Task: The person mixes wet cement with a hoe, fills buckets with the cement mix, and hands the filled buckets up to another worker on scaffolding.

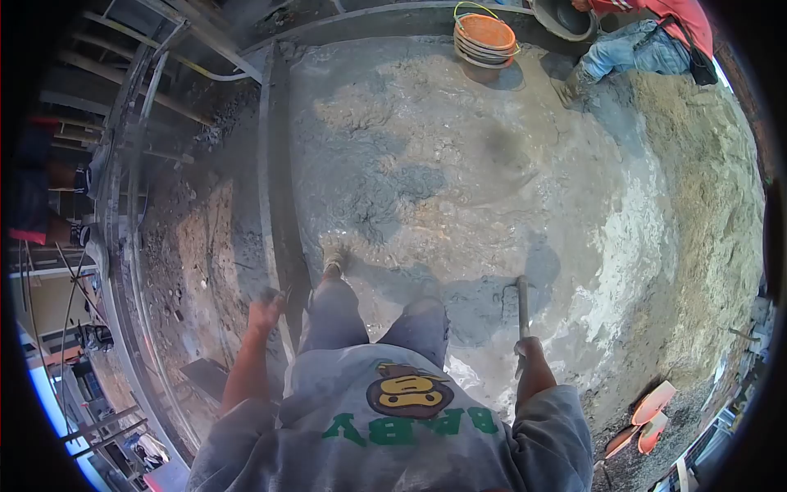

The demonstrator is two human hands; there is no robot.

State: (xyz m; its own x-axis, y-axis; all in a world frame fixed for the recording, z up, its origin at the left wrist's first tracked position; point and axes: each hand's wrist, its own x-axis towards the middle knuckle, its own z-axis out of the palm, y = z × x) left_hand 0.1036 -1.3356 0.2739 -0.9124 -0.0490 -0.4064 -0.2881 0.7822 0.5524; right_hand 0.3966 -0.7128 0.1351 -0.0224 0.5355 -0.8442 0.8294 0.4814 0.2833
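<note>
My right hand [529, 348] is closed round the handle of a hoe [524, 307], whose head end rests at the wet grey cement mix [459, 205]. Part of that head is hard to make out against the mud. Out to the left, my left hand [266, 310] hangs beside the long edge board [275, 197], its fingers curled. Whether anything is inside those fingers cannot be seen. My legs stand in the wet mix, and one boot [334, 261] shows.
Stacked orange buckets [484, 37] stand at the far edge. Beside them a co-worker [648, 45] bends over a black tub [566, 18]. A sand heap [697, 164] slopes along the right, with orange pieces [652, 406] below it. Metal scaffold poles [135, 205] and another person's legs [70, 201] are at left.
</note>
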